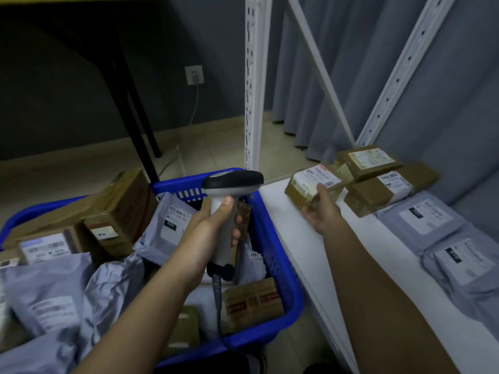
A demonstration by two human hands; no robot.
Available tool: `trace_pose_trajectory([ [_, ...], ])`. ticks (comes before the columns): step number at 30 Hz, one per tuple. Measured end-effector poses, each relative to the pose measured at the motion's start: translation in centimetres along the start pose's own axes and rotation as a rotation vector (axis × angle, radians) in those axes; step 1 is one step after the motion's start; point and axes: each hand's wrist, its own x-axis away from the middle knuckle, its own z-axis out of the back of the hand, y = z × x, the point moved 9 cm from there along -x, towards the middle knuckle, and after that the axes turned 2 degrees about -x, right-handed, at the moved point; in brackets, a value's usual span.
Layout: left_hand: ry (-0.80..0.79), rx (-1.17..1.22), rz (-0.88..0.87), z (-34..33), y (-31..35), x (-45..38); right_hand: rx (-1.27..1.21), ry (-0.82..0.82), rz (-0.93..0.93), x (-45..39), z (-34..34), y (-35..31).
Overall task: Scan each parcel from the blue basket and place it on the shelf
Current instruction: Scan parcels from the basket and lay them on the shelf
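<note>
- Placing is the step in hand: the right hand point(321, 211), fingers curled round the small brown cardboard parcel point(310, 188), sets it on the white shelf board point(291, 233), toward 2 o'clock.
- At 6 o'clock, the left hand point(216, 225) grips the grey handheld scanner point(229, 190) above the blue plastic basket point(275, 255).
- Next likely needs release, then another parcel.

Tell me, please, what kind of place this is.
Probably a parcel sorting or pickup room. A blue basket is full of labelled parcels, the left hand holds a barcode scanner, and a white metal shelf carries more parcels.
</note>
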Motion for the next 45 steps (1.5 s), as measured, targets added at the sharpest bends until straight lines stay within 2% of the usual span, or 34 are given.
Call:
trace_pose_trajectory([
  [8, 0.011, 0.004, 0.018, 0.8, -0.2, -0.9, -0.048, -0.010, 0.012, -1.9, -3.1, -1.3],
  [10, 0.005, 0.002, 0.021, 0.9, -0.4, -1.2, 0.038, -0.006, 0.023, -2.5, -2.9, -1.6],
  [13, -0.001, 0.008, 0.025, 1.1, -0.6, -1.4, 0.225, 0.155, 0.027, -2.8, -0.8, -1.0],
  [16, 0.002, 0.000, 0.027, 1.2, -0.5, -1.5, 0.542, 0.181, 0.158, -2.3, -0.6, -0.3],
  [19, 0.012, 0.018, 0.023, 1.4, -0.3, -1.4, 0.845, 0.014, 0.427, 0.5, -2.7, 1.1],
  [23, 0.051, 0.023, 0.028, 2.4, -0.3, -1.2, 1.169, -0.307, 0.794, 7.2, -7.2, 3.9],
  [24, 0.064, 0.029, 0.034, 2.7, -0.3, -1.2, 1.269, -0.421, 0.824, 8.5, -8.3, 5.1],
  [25, 0.075, 0.035, 0.039, 3.0, -0.3, -1.1, 1.384, -0.571, 0.761, 9.5, -9.2, 6.9],
  [26, 0.082, 0.041, 0.044, 3.2, -0.3, -1.0, 1.518, -0.738, 0.602, 10.0, -9.4, 9.5],
  [27, 0.085, 0.050, 0.046, 3.4, -0.3, -0.9, 1.663, -0.891, 0.386, 10.4, -8.7, 12.5],
  [29, 0.080, 0.060, 0.049, 3.4, -0.2, -0.6, 1.945, -1.055, -0.013, 11.0, -5.5, 17.1],
  [30, 0.073, 0.051, 0.049, 3.3, -0.2, -0.5, 2.034, -1.088, -0.112, 11.2, -4.0, 18.5],
  [31, 0.068, 0.040, 0.047, 3.2, -0.1, -0.4, 2.096, -1.107, -0.109, 11.3, -3.1, 19.3],
  [33, 0.062, 0.029, 0.037, 3.0, 0.0, -0.1, 2.206, -1.066, 0.119, 11.2, -2.5, 19.8],
  [35, 0.053, 0.033, 0.026, 2.8, 0.2, 0.1, 2.202, -1.006, 0.346, 11.7, -3.0, 19.7],
  [38, 0.042, 0.034, 0.018, 2.5, 0.4, 0.4, 2.142, -1.076, 0.647, 13.1, -4.5, 20.1],
  [40, 0.049, 0.037, 0.016, 2.6, 0.4, 0.7, 2.147, -1.146, 0.774, 13.8, -4.9, 20.4],
  [43, 0.060, 0.042, 0.011, 3.0, 0.3, 1.1, 2.065, -1.118, 0.782, 13.4, -4.8, 19.8],
  [45, 0.072, 0.041, 0.009, 3.4, 0.2, 1.1, 2.038, -1.070, 0.681, 12.6, -4.2, 19.5],
])
